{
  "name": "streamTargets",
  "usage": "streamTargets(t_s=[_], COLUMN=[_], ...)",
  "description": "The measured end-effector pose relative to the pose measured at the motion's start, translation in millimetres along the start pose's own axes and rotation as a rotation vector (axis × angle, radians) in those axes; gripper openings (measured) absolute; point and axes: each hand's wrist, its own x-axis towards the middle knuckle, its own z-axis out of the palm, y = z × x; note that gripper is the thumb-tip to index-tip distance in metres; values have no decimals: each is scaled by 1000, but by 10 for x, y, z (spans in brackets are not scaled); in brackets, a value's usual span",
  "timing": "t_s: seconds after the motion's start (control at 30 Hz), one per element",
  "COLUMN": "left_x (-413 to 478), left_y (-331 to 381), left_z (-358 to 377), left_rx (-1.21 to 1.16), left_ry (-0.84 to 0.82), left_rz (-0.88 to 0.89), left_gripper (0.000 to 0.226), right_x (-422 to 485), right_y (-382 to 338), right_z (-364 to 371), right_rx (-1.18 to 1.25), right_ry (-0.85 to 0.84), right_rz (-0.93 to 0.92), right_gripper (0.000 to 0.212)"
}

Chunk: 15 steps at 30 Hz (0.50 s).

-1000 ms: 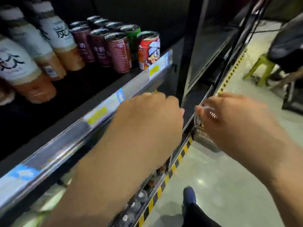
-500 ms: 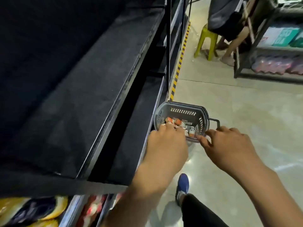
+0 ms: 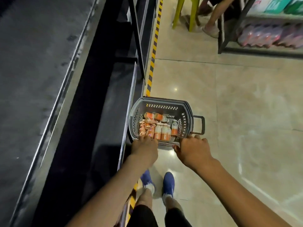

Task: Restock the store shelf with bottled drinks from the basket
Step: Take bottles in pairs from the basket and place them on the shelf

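A grey plastic basket [image 3: 161,102] stands on the floor against the foot of the dark store shelf [image 3: 105,112]. Inside lie several orange-and-white bottled drinks [image 3: 161,132], some upright and some on their sides. My left hand [image 3: 144,149] reaches over the basket's near left rim with its fingers spread, the fingertips at the nearest bottles. My right hand [image 3: 193,149] is curled over the near right rim, beside the black handle [image 3: 200,125]. The fingertips of both hands are hidden.
Yellow-black tape [image 3: 153,53] runs along the shelf base. My blue shoes [image 3: 168,185] stand just behind the basket. At the back, a person sits on a green stool [image 3: 185,12] beside a rack of red bottle packs [image 3: 268,35]. Tiled floor lies to the right.
The view has swung down from the can shelf to the floor. Both hands have dropped to the basket; the left now reaches its bottles and the right has closed over the rim.
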Motion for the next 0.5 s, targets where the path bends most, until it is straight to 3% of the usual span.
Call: streamTargets(t_s=[0.33,0.5], left_x=[1741,2790], left_y=[-384,-272], left_z=[408,946], left_rx=[-124,-268], left_ry=[-107,-129], left_rz=[64,-9], left_gripper=[34,39], right_x=[1614,2549], right_y=[-87,38], right_z=[673,1371], right_rx=[-96,17], right_ry=[-170,-218], right_rz=[28,46], right_gripper=[39,41])
